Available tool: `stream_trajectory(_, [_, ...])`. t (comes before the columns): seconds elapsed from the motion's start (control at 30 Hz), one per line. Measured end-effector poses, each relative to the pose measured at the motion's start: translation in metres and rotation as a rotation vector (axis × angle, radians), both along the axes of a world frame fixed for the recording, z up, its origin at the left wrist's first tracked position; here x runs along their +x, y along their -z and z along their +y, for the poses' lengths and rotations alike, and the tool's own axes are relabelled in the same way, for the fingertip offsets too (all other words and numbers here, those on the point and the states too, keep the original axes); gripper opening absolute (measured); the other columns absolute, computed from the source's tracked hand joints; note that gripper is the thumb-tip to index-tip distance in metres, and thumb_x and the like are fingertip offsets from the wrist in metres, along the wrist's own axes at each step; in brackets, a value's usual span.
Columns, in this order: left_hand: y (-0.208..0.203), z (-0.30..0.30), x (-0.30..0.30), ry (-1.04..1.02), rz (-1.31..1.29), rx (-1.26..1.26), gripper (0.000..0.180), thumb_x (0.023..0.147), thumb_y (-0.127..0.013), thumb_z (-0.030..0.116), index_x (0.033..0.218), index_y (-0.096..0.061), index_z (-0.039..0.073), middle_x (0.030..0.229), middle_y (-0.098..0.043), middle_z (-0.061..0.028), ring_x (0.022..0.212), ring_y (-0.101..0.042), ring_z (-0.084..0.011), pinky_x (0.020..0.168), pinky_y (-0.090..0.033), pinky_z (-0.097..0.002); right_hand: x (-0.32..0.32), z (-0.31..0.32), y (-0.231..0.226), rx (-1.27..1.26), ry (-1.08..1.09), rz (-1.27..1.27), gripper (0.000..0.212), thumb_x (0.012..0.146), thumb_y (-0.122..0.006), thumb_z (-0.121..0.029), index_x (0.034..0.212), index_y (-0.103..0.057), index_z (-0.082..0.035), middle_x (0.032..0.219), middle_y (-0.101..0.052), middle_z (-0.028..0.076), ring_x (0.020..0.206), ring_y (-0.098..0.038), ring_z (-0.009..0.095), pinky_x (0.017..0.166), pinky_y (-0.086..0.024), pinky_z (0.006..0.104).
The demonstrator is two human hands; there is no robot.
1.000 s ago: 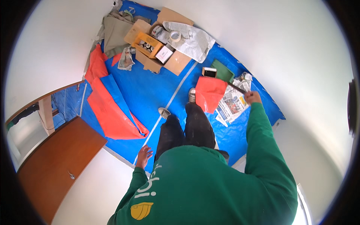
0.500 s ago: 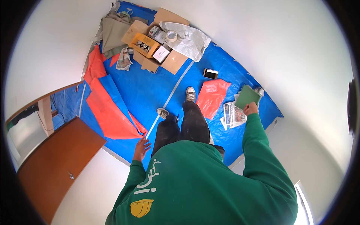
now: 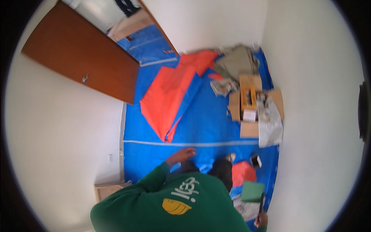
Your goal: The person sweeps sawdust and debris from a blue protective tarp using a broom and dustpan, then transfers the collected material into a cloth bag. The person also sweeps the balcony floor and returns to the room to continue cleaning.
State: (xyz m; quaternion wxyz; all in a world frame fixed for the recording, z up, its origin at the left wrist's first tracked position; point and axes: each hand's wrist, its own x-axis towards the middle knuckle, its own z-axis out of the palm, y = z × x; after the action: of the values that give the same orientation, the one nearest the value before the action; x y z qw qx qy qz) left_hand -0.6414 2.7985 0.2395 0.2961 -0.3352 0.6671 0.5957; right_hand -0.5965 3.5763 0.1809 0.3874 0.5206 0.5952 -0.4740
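My left hand hovers in front of my body over the blue sheet, its fingers stretched out and nothing seen in them. At the lower right, my right hand is closed on a slim dark handle; what it belongs to is blurred. Just beyond that hand is a flat green rectangular piece, beside the handle. Under and around it lie newspaper sheets. A piece of red plastic sheet lies next to the green piece.
A large folded red-and-blue tarp lies ahead to the left, near a brown door. An opened cardboard box with cans and paper stands ahead right, beside grey-green cloth. A phone-like object lies by the right wall.
My view has swung left, bringing the door higher in the picture. My left hand has moved forward from my side. My right hand now grips a dark handle beside the green piece.
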Motion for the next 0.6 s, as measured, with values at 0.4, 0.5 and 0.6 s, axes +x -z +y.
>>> stream_trajectory(0.4, [-0.540,-0.089,0.073,0.394,1.482,0.283,0.082,0.099,-0.072,0.025,0.164,-0.025,0.005,0.154,-0.038,-0.0149,0.137,-0.050,-0.0287,0.106,-0.049,-0.0414,-0.157,-0.327,-0.054,0.118,-1.366,0.383,0.026,0.092,-0.068,-0.026,0.095,-0.071,0.000,0.069,-0.065,0.013,0.054,-0.064,0.024,0.044,-0.046,0.0387])
stream_trajectory(0.5, [-0.563,-0.124,0.135,0.275,1.479,0.298,0.089,0.094,-0.075,0.024,0.164,-0.024,0.005,0.155,-0.039,-0.0152,0.137,-0.052,-0.0316,0.105,-0.051,-0.0441,-0.156,-0.432,-0.072,0.227,-1.690,0.370,0.026,0.088,-0.067,-0.024,0.091,-0.072,0.002,0.069,-0.068,0.015,0.056,-0.067,0.027,0.047,-0.048,0.0410])
stream_trajectory(0.6, [-0.560,-0.156,0.170,0.045,1.469,0.243,0.096,0.090,-0.078,0.024,0.165,-0.023,0.004,0.156,-0.039,-0.0154,0.137,-0.053,-0.0345,0.104,-0.053,-0.0469,-0.152,-0.513,-0.088,0.297,-1.920,0.360,0.027,0.084,-0.067,-0.023,0.086,-0.073,0.003,0.069,-0.070,0.016,0.057,-0.070,0.030,0.050,-0.051,0.0434])
